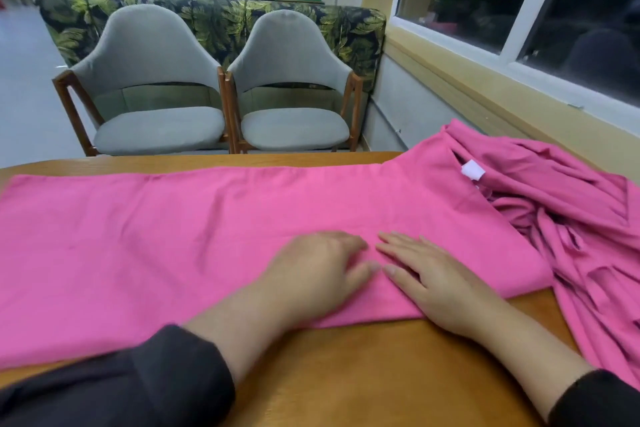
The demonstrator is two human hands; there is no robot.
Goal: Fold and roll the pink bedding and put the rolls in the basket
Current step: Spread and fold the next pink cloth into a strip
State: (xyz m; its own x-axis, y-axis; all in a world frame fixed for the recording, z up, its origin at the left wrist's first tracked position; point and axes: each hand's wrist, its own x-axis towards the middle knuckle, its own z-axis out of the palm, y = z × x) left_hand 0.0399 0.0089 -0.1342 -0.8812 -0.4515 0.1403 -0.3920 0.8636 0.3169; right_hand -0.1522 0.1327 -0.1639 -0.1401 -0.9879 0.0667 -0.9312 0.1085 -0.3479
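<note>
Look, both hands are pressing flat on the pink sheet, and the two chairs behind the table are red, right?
Not quite. The head view shows both the left hand and right hand flat on the pink sheet, but the two chairs behind the table are grey, not red.

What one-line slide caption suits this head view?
Both hands, left hand and right hand, press flat on folded pink bedding on a wooden table.

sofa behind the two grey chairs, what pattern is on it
The sofa has a yellow-green leaf print on a dark ground, seen in the head view.
</note>
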